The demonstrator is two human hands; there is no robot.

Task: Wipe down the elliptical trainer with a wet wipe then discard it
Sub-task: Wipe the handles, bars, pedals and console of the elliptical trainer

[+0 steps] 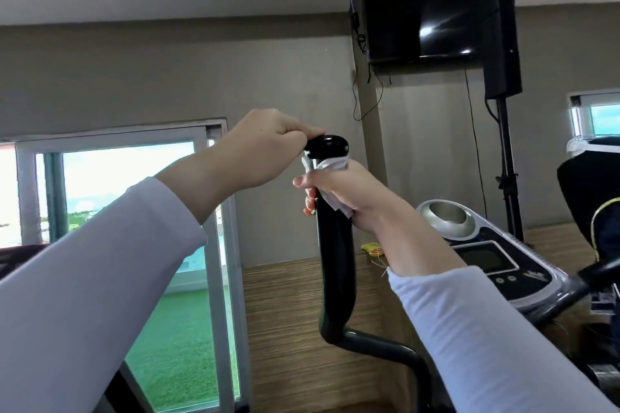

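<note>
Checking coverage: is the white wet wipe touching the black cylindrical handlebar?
Touching. Head view: the right hand grips the white wet wipe around the black handlebar.

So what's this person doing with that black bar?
A person is cleaning an elliptical trainer. Their right hand grips a white wet wipe wrapped around the top of the black handlebar, just under its end cap. Their left hand holds the end cap from above with curled fingers. The console sits to the right, no hand on it.

Both arms wear pale long sleeves [100, 278], and the right fingers [309, 202] seem orange-nailed.
</note>
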